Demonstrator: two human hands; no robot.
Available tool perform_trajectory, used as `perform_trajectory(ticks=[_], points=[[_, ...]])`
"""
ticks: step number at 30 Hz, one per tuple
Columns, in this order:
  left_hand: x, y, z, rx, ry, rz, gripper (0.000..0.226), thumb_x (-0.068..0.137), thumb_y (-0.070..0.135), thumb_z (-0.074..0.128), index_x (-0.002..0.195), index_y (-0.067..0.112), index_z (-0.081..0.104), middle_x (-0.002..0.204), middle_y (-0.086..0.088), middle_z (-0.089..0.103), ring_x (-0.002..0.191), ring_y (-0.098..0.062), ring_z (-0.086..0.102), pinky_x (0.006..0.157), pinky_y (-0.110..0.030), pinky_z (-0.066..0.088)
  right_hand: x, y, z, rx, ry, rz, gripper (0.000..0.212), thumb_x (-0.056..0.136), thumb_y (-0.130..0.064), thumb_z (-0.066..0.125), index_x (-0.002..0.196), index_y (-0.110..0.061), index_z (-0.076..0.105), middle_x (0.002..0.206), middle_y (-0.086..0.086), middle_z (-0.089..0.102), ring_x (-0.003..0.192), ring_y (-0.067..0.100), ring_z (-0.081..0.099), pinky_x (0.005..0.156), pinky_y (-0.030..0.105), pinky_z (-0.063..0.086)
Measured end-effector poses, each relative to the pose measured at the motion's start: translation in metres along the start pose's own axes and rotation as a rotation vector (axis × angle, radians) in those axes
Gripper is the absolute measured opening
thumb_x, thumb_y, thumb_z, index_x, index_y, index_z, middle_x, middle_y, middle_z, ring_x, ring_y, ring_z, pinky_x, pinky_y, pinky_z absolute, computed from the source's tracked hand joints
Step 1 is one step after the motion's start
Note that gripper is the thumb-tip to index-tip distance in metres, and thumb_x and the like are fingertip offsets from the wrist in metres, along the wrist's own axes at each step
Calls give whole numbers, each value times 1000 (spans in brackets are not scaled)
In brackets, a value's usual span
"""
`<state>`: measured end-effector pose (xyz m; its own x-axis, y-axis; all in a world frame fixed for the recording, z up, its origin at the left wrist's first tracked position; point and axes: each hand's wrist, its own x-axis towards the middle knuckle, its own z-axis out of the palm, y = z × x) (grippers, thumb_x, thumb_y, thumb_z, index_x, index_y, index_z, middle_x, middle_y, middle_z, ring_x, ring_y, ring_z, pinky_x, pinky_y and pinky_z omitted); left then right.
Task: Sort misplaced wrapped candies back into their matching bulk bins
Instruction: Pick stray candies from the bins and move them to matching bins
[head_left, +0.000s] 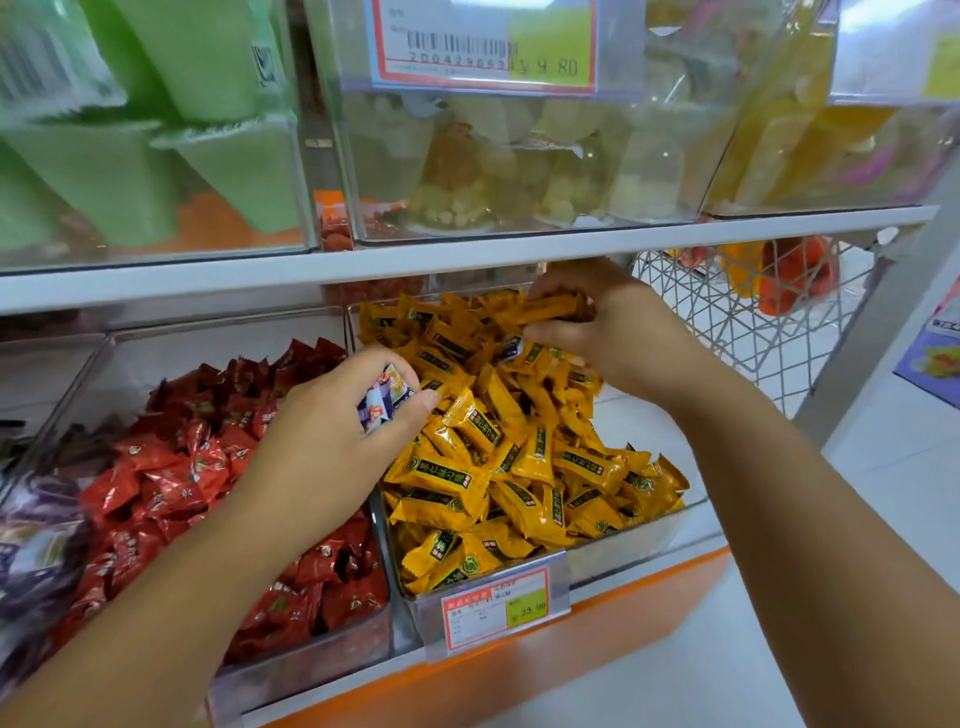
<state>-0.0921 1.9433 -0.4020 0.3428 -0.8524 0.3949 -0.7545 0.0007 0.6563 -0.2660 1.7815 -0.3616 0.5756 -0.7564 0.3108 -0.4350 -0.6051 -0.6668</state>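
A clear bin (644, 540) on the lower shelf is heaped with yellow wrapped candies (519, 452). My left hand (332, 431) hovers over the bin's left side and grips several white-and-blue wrapped candies (384, 400). My right hand (608, 332) reaches into the back of the yellow heap, fingers curled around a yellow candy (556, 306). A white-and-purple wrapper (511, 347) pokes out of the heap by its thumb. To the left stands a bin of red wrapped candies (197, 483).
A bin of purple wrapped candies (31, 525) is at the far left. The shelf above (467, 254) carries clear bins of green pouches (156, 130) and jelly cups (519, 171). A white wire basket (753, 312) hangs at the right. A price tag (496, 608) fronts the yellow bin.
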Motion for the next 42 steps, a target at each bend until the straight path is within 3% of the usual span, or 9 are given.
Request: perform_trajectory(ticks=[3, 10, 18, 22, 29, 33, 36, 38, 42], points=[[-1, 0, -2, 2, -6, -1, 13, 87, 42, 60, 80, 32, 56, 80, 16, 59, 65, 0, 54, 58, -9, 41, 6, -13, 22, 81, 8, -16, 25, 82, -22, 75, 104, -25, 66, 81, -20, 56, 70, 2, 59, 70, 30, 55], [-4, -5, -10, 22, 18, -32, 13, 88, 39, 61, 80, 31, 56, 75, 19, 58, 61, 1, 53, 55, -8, 39, 12, 2, 43, -126, -245, 22, 38, 90, -27, 65, 127, -32, 56, 122, -6, 58, 96, 8, 54, 63, 2, 39], [-4, -1, -13, 7, 54, -62, 14, 89, 36, 60, 79, 27, 56, 62, 16, 56, 56, 1, 50, 52, -8, 37, -6, -8, 12, -403, -370, 76, 56, 88, -40, 65, 140, -41, 43, 146, -5, 44, 129, 16, 45, 99, 24, 36], [-6, 1, -14, 3, 51, -67, 15, 89, 35, 60, 78, 27, 55, 59, 7, 54, 57, 2, 51, 53, -7, 37, -5, -21, 28, -465, -179, 4, 44, 90, -48, 59, 132, -40, 52, 128, 0, 59, 111, 19, 58, 94, 36, 49], [-7, -8, -18, -35, 66, -99, 13, 88, 32, 60, 77, 27, 57, 65, 6, 58, 58, -3, 50, 52, -11, 37, 1, -16, 88, -444, -80, -202, 39, 92, -31, 59, 130, -24, 59, 129, 0, 61, 124, 24, 48, 101, 43, 42], [-7, -9, -18, -118, 39, -113, 5, 88, 28, 58, 83, 27, 59, 81, 7, 71, 45, -4, 46, 45, -14, 36, 0, -14, 89, -218, -33, -123, 34, 85, -25, 69, 119, -22, 63, 112, -2, 64, 108, 19, 55, 92, 39, 47], [-6, -9, -20, -170, 52, -118, 11, 92, 18, 58, 91, 29, 61, 78, 5, 70, 41, -3, 47, 41, -13, 33, -8, -18, 80, 41, 21, -41, 28, 83, -19, 73, 109, -25, 65, 100, -7, 63, 92, 8, 58, 79, 22, 48], [-4, -10, -20, -156, 74, -94, 12, 92, 25, 57, 95, 35, 63, 76, 3, 68, 54, -12, 54, 48, -19, 38, -14, -26, 72, 180, 15, -23, 26, 82, -16, 73, 104, -28, 66, 98, -10, 66, 87, 4, 61, 77, 19, 50], [-1, -7, -18, -153, 42, -81, 18, 89, 41, 58, 105, 38, 66, 85, 13, 67, 81, 4, 58, 63, -7, 41, -31, -44, 63, 470, -104, -25, 28, 83, -7, 73, 101, -27, 68, 94, 0, 70, 81, 11, 66, 80, 26, 56]])
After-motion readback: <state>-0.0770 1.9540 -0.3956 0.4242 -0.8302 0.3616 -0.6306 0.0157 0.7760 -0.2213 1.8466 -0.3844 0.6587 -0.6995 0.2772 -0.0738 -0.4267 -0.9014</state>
